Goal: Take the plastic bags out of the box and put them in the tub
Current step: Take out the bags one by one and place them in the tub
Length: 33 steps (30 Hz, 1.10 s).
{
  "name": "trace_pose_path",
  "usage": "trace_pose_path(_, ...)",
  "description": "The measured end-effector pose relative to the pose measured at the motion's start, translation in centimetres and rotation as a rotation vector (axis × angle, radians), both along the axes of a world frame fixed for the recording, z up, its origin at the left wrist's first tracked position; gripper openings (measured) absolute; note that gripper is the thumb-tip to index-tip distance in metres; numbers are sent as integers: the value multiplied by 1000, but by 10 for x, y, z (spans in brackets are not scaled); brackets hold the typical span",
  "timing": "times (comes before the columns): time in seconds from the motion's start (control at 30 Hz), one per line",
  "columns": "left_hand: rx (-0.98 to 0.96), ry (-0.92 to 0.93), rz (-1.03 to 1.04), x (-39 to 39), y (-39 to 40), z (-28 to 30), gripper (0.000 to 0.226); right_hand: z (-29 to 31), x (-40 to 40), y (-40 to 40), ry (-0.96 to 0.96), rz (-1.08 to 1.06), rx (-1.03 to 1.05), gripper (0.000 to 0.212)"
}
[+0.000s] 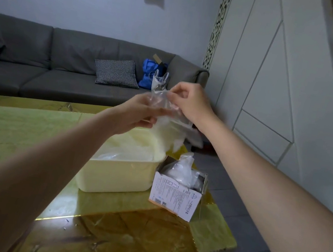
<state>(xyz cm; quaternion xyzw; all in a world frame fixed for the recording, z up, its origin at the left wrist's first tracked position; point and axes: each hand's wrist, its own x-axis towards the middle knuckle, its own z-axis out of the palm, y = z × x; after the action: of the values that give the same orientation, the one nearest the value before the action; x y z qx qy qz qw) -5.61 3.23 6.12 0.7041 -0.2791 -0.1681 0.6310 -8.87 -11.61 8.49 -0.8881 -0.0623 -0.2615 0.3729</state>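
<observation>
A clear plastic bag (163, 112) hangs in the air above the cream tub (118, 177). My left hand (139, 113) grips its left side and my right hand (191, 101) pinches its upper right edge. The bag's lower end drapes toward the tub's back right corner. Inside the tub lies more clear plastic (117, 155). To the right of the tub stands a torn-open white cardboard box (176, 197) with more plastic bags (182, 169) bunched out of its top.
Tub and box stand near the right edge of a glossy yellow-green and brown table (28, 136). Behind it is a grey sofa (51, 64) with a checked cushion (116, 72) and a blue bag (149, 75). White cabinet panels fill the right.
</observation>
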Motion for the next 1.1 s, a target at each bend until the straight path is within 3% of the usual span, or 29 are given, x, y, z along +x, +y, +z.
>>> trace_pose_path(0.07,76,7,-49,-1,5,-10,14,8,5,9,-75,-38,-120,11)
trace_pose_path(0.17,145,17,11,7,26,-16,17,14,13,15,-171,-96,-127,14)
trace_pose_path(0.3,174,50,347,32,73,-20,14,-2,27,16,-209,-227,-1,14)
trace_pose_path(0.37,185,51,587,44,94,-25,10,-24,36,18,-168,-272,49,13)
trace_pose_path(0.47,232,13,777,62,117,-33,20,-63,51,24,-9,-340,97,14)
trace_pose_path(0.57,364,-228,890,78,122,-41,28,-92,61,30,161,-372,75,17)
trace_pose_path(0.63,406,-446,828,81,113,-41,27,-106,68,34,262,-366,23,19)
trace_pose_path(0.73,538,-583,453,82,89,-50,44,-122,79,42,354,-347,-124,16)
trace_pose_path(0.83,993,-451,83,85,72,-75,86,-128,83,47,412,-363,-293,16)
trace_pose_path(0.9,1303,-399,-1,93,67,-98,99,-128,81,49,465,-352,-407,19)
trace_pose_path(1.0,1469,-244,-63,101,64,-117,97,-124,76,54,544,-301,-594,26)
trace_pose_path(1.1,1510,-232,-81,105,58,-120,96,-110,76,59,424,-291,-755,29)
